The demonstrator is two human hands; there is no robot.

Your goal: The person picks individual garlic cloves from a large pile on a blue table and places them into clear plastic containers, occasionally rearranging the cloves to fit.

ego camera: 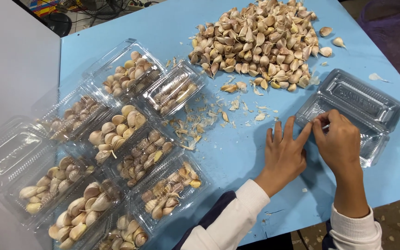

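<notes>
Two hands on one empty clear clamshell tray [364, 99], right of blue table [237, 153]. Best to pin rim flat w/ left hand [284, 155], fingers spread, while right hand [338, 141] pinches edge, prob. prying lid. Garlic pile [255, 39] beyond, filled trays [130, 153] at left

- I'm looking down on a light blue table [237, 157].
- A big heap of garlic cloves [255, 41] sits at its far side.
- Papery garlic skins [200, 122] lie scattered mid-table.
- Clear plastic boxes filled with cloves [116, 157] crowd the left.
- An empty clear clamshell box [362, 104] lies right, my left hand [283, 155] flat beside it.
</notes>
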